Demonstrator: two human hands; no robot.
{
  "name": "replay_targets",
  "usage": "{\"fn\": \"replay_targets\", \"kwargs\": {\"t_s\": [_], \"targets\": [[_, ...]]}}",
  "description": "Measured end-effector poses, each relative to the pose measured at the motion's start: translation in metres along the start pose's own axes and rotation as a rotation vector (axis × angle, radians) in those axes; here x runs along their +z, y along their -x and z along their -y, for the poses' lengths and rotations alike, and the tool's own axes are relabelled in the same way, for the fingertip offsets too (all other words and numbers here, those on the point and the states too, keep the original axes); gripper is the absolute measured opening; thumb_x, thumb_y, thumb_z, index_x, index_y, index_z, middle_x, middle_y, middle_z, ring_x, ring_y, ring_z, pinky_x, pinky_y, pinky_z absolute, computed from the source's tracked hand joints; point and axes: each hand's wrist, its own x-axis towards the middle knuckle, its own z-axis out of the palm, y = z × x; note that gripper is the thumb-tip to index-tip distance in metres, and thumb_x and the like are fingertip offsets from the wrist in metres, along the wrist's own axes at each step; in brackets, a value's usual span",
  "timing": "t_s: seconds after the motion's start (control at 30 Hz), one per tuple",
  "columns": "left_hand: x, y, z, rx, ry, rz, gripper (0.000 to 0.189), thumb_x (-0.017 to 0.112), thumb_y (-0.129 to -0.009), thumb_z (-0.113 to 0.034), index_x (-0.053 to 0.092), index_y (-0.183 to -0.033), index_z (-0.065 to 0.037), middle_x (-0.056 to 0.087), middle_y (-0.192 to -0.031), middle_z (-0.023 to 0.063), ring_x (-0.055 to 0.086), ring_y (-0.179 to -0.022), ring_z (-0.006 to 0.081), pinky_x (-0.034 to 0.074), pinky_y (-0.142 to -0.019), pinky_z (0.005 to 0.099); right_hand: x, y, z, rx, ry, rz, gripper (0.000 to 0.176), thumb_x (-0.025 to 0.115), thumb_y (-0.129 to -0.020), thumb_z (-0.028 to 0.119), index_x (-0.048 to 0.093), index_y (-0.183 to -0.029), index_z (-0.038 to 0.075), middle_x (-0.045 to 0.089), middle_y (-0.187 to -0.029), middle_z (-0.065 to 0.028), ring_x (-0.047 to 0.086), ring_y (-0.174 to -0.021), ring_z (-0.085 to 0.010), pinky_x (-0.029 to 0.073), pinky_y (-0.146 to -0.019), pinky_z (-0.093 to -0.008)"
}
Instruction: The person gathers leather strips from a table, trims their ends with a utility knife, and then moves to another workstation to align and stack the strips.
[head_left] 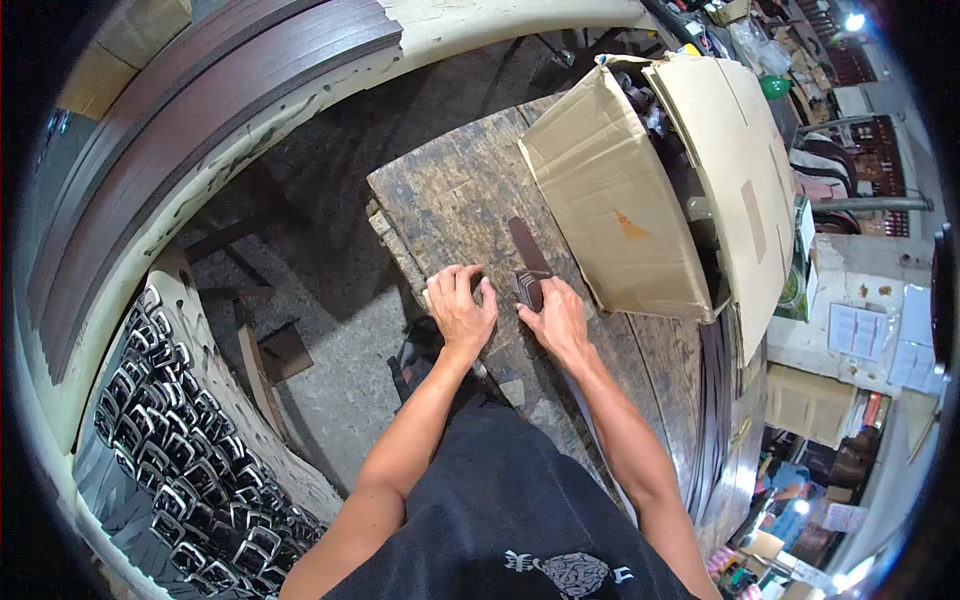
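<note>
My right hand (pixel 562 318) is closed, thumb and fingers pinching a small stack of dark brown leather pieces (pixel 526 287) on the wooden table. From that stack a brown leather strap end (pixel 523 240) with a rounded tip points away from me. My left hand (pixel 461 308) is near the table's left edge, a short way from the stack. Its fingers are curled towards the thumb, with something small and dark between them that I cannot make out.
A large open cardboard box (pixel 610 200) stands on the worn wooden table (pixel 450 180). Dark straps (pixel 712 400) lie along its right side. At left, many metal-buckled belts (pixel 190 450) and stacked brown leather strips (pixel 220 110) rest on a pale curved surface.
</note>
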Motion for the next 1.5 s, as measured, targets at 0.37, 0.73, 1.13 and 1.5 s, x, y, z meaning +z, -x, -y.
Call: {"fn": "replay_targets", "kwargs": {"t_s": [0.37,0.73,1.13,1.5], "targets": [[-0.002,0.000,0.003,0.006,-0.002,0.006,0.024,0.070,-0.074,-0.012,0.062,-0.096,-0.010,0.055,-0.097,0.0087,0.051,-0.096,0.0289,0.038,-0.084,0.0408,0.007,-0.005,0.004,0.006,0.038,-0.003,0.039,0.075,-0.074,0.023,0.058,-0.094,-0.005,0.060,-0.095,-0.0228,0.059,-0.095,-0.0393,0.049,-0.082,-0.0463],[-0.002,0.000,0.001,0.007,-0.018,-0.011,0.022,0.068,-0.074,-0.013,0.062,-0.095,-0.011,0.056,-0.097,0.0069,0.051,-0.096,0.0276,0.039,-0.083,0.0407,0.008,0.000,0.009,0.014,0.018,0.016,0.039,0.075,-0.071,0.023,0.059,-0.092,-0.006,0.061,-0.093,-0.0245,0.061,-0.090,-0.0412,0.049,-0.078,-0.0472],[-0.004,0.000,0.002,0.005,-0.009,0.010,0.022,0.068,-0.074,-0.013,0.062,-0.095,-0.010,0.056,-0.098,0.0077,0.051,-0.096,0.0282,0.038,-0.084,0.0409,0.007,-0.004,0.007,-0.014,-0.029,-0.026,0.038,0.076,-0.068,0.022,0.060,-0.089,-0.005,0.062,-0.089,-0.0236,0.062,-0.086,-0.0408,0.050,-0.075,-0.0474],[-0.001,0.000,0.002,0.011,-0.009,0.010,0.023,0.069,-0.073,-0.012,0.062,-0.095,-0.010,0.056,-0.097,0.0091,0.051,-0.095,0.0292,0.038,-0.084,0.0412,0.003,-0.007,0.009,0.014,0.017,-0.003,0.038,0.079,-0.069,0.026,0.063,-0.085,-0.004,0.063,-0.088,-0.0230,0.063,-0.084,-0.0397,0.051,-0.074,-0.0471]]}}
